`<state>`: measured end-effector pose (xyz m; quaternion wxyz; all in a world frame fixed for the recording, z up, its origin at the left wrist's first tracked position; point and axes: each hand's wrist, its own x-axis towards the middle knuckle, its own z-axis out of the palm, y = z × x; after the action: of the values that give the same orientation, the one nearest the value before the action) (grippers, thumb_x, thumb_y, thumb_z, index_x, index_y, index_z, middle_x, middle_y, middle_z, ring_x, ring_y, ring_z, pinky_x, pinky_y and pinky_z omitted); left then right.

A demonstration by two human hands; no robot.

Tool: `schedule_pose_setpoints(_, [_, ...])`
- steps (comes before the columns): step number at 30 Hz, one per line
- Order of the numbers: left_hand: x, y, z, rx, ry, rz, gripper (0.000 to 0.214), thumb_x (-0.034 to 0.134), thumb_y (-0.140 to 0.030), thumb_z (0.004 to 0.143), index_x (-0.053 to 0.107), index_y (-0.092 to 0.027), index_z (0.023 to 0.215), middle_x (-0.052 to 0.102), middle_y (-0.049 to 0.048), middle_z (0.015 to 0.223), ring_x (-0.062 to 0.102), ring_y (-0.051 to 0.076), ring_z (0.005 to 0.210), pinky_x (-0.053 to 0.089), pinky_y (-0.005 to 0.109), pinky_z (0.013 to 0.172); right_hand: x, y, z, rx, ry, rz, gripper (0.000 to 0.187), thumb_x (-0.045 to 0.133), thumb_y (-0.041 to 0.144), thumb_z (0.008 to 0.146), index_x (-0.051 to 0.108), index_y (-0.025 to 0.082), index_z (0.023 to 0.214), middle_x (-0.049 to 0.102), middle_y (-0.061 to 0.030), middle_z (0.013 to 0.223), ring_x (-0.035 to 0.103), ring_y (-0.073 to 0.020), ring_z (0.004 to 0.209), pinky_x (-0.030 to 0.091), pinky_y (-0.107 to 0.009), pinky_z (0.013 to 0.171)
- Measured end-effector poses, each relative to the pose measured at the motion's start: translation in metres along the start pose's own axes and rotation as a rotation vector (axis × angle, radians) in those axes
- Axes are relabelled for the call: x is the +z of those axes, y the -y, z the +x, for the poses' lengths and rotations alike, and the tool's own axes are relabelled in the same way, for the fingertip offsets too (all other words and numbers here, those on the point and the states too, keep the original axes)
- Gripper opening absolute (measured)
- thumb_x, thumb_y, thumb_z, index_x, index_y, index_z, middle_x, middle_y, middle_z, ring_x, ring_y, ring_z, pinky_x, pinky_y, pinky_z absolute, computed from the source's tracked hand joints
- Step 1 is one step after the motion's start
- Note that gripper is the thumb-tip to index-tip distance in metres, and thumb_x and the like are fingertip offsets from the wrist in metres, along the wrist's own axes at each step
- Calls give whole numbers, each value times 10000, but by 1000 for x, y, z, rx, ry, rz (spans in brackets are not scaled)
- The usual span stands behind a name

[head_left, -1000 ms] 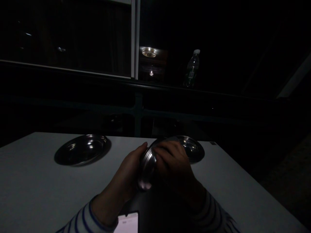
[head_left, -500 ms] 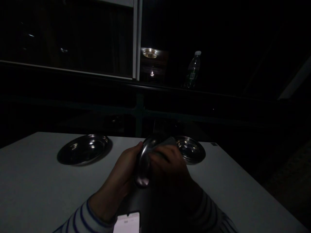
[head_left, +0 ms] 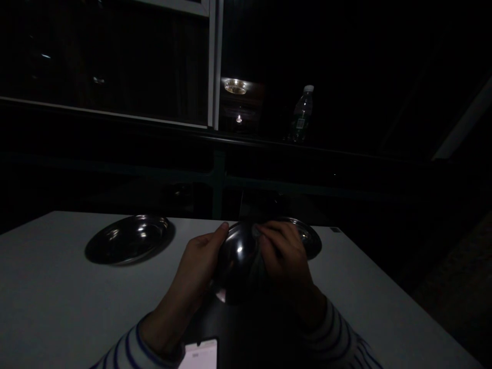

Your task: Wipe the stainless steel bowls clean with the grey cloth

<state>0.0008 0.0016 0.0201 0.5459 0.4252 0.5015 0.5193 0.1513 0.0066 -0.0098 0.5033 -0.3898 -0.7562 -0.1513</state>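
A shiny metal bowl (head_left: 236,261) is tilted in front of me, above the table, its rounded side catching the light. My left hand (head_left: 202,261) grips its left rim, with the thumb on top. At the bowl's right side my right hand (head_left: 286,251) is closed on a thin greyish cloth (head_left: 256,231), pressed against the metal. Most of the cloth is lost in shadow. Partly behind my right hand sits a second metal bowl (head_left: 313,241). A wide metal dish (head_left: 130,240) lies on the left of the table.
A phone (head_left: 200,354) with a lit screen lies at the near edge of the white table (head_left: 77,302). Beyond the table, a plastic bottle (head_left: 302,115) stands on a dark ledge near the window frame (head_left: 215,66). The surroundings are very dark.
The bowl in my left hand has turned, so more of its rounded surface faces me. My right hand has shifted slightly right and up with the cloth.
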Motion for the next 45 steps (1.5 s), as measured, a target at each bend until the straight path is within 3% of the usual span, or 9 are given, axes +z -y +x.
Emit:
schedule_pose_setpoints(6, [2,3,-1,12,-24,50,384,601,-501,648,582,-137,529,570,11,427,506,123,392,326,215,407,5,10,-6,-268,134,5,231,492,257,817,591,234,1024,604,-13,1009,472,-193,904,375,-360,748])
schedule_pose_setpoints(10, [3,0,-2,2,-52,60,378,603,-483,651,587,-130,516,581,18,440,497,110,395,327,205,412,2,-4,0,11,2,67,199,460,185,837,612,160,964,585,-65,950,482,-173,908,407,-331,785])
schedule_pose_setpoints(12, [3,-2,-2,-2,-64,50,358,609,-471,646,598,-132,533,579,16,439,500,116,399,326,209,407,1,-4,1,55,-20,51,199,447,170,841,612,140,947,585,-73,923,488,-167,886,413,-325,779])
schedule_pose_setpoints(17, [0,-1,1,17,-53,18,342,622,-450,638,585,-137,506,554,0,420,497,116,400,352,215,424,6,14,-6,-251,109,-13,222,500,260,819,594,228,1017,606,-18,994,474,-194,903,383,-355,745])
schedule_pose_setpoints(23, [2,-2,-1,5,-62,20,348,602,-447,660,593,-129,520,567,14,443,489,113,406,334,209,416,2,0,0,73,-25,51,216,449,179,833,610,167,976,579,-70,947,489,-178,900,419,-343,784])
schedule_pose_setpoints(28, [5,0,-1,-14,-87,99,456,559,-520,668,476,-159,403,473,-10,360,411,98,354,295,217,392,4,9,-1,-153,48,-5,201,493,248,816,618,231,972,606,-22,979,490,-186,897,392,-352,771])
schedule_pose_setpoints(34, [4,1,-1,-12,-114,108,457,533,-542,675,456,-177,411,449,-18,358,409,113,356,282,231,374,2,1,2,95,-13,67,204,464,167,813,631,165,931,590,-60,906,498,-174,874,428,-337,773])
schedule_pose_setpoints(39, [3,-1,-1,8,-105,154,463,519,-544,682,447,-181,403,449,-14,354,402,115,354,294,237,385,4,9,1,-92,99,25,221,485,228,815,623,200,986,601,-38,990,480,-196,910,403,-371,790])
schedule_pose_setpoints(45, [-1,-1,1,29,-147,150,465,506,-563,680,455,-185,414,439,-18,351,396,120,354,280,242,384,2,-2,2,106,-17,47,224,448,161,817,625,158,954,587,-68,912,502,-175,872,433,-339,774])
